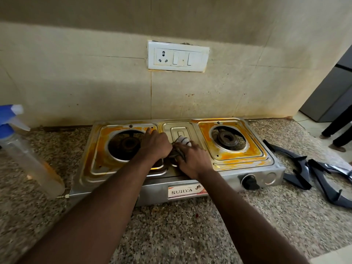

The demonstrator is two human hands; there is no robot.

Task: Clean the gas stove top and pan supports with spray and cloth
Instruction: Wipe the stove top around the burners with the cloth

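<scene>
A two-burner steel gas stove (pixel 228 174) stands on the granite counter, its top smeared with orange-yellow stains around both burner openings. My right hand (pixel 193 159) presses a white cloth with dark stripes (pixel 183 140) onto the stove's middle panel. My left hand (pixel 155 144) rests on the right rim of the left burner well, touching the cloth, fingers curled. Two dark pan supports (pixel 297 168) (pixel 331 180) lie off the stove on the counter to the right. A clear spray bottle with a blue and white trigger (pixel 24 149) stands at the far left.
Speckled granite counter (pixel 181 231) runs in front of the stove. A tiled wall with a white switch and socket plate (pixel 178 56) rises behind. At the right edge, a grey fridge (pixel 331 88) and another person's legs and feet (pixel 337 138) on the floor.
</scene>
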